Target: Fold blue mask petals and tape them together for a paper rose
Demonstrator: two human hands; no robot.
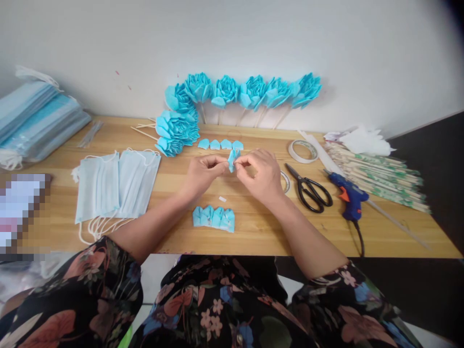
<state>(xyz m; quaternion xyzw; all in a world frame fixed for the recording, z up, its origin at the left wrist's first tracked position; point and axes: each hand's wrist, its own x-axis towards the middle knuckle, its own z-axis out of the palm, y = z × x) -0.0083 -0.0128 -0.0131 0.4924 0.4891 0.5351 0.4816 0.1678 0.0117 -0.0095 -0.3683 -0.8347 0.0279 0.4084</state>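
Between my two hands, over the middle of the table, is a small folded blue petal (232, 160) of mask-like fabric. My left hand (205, 173) pinches its left side between thumb and fingers. From the other side, my right hand (259, 173) pinches its right edge. Just beyond my fingertips lies a row of several blue petals (215, 144). Nearer to me are several folded blue pieces (213, 218) lying side by side, with a tiny white scrap (222, 198) above them. Part of a tape roll (285, 182) is hidden behind my right hand.
Finished blue flowers (225, 91) on sticks lean along the wall. Face masks (118, 186) lie at left, near packed masks (39, 118) and a blurred-out phone-like object (21, 208). At right are scissors (311, 191), a glue gun (348, 193), another tape roll (303, 151) and wrapped chopsticks (380, 176).
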